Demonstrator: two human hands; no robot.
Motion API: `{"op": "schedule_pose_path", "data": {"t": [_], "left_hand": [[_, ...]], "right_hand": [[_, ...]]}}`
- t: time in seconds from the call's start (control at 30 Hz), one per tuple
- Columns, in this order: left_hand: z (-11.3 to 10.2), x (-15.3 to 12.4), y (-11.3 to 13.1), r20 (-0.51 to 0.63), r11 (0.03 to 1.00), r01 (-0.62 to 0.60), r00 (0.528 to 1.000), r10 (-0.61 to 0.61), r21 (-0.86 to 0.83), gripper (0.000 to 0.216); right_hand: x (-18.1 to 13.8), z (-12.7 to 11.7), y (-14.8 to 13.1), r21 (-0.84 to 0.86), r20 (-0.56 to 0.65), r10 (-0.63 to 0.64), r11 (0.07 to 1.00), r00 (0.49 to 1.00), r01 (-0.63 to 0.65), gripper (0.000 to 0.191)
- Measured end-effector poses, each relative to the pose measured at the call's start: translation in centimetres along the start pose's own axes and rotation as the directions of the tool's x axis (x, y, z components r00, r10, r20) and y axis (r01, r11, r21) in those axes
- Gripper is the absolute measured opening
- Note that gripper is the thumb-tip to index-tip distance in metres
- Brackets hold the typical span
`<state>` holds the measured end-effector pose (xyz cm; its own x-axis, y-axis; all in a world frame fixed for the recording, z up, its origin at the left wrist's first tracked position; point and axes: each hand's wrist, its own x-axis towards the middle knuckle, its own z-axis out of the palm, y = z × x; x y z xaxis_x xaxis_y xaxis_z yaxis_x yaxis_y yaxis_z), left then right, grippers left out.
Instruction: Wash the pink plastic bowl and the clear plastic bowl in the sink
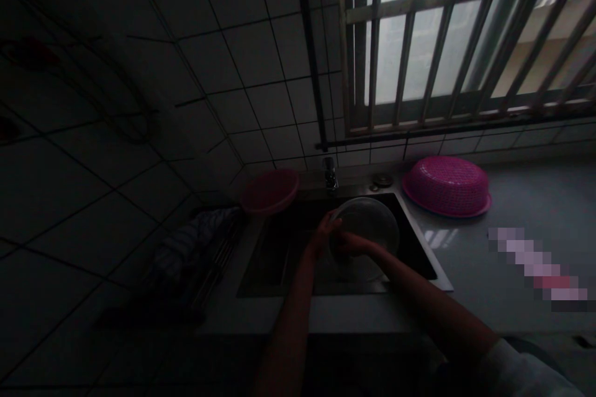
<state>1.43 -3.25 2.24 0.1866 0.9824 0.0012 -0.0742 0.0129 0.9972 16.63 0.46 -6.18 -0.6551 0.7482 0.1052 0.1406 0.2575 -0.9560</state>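
The scene is very dark. A round metal bowl [372,223] is tilted over the sink [279,260]. My left hand [323,232] grips the bowl's left rim, fingers curled over the edge. My right hand [351,243] lies inside the bowl against its inner surface; its fingers look pressed together, and I cannot make out whether they hold a cloth or sponge. Just behind the bowl stands the tap [329,173].
A pink woven basket [447,186] lies upside down on the grey counter [512,211] to the right. A pink basin [270,191] sits at the sink's back left corner. A striped cloth [186,248] lies left of the sink. Tiled walls and a barred window [465,37] stand behind.
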Motion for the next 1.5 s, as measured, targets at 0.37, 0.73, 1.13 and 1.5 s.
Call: {"op": "schedule_pose_path", "data": {"t": [0.37,0.73,1.13,1.5], "left_hand": [[-0.2,0.2,-0.2,0.019,0.996,0.03,0.999,-0.028,-0.083,0.061],[0.0,0.1,0.2,0.028,0.998,0.018,0.999,-0.016,-0.058,0.057],[0.2,0.2,0.5,-0.081,0.991,0.018,0.996,-0.029,-0.131,0.06],[0.2,0.2,0.2,-0.016,0.998,-0.01,1.0,0.009,-0.055,0.064]], "right_hand": [[0.6,-3.9,-0.8,-0.057,-0.49,-0.076,0.997,0.869,0.055,0.05],[0.5,-3.5,-0.5,-0.056,-0.405,-0.107,0.994,0.908,0.092,0.04],[0.2,-2.0,0.4,0.07,-0.177,-0.066,0.994,0.982,0.079,0.057],[0.3,-2.0,-0.5,0.026,-0.296,-0.079,0.996,0.952,0.091,0.043]]}}
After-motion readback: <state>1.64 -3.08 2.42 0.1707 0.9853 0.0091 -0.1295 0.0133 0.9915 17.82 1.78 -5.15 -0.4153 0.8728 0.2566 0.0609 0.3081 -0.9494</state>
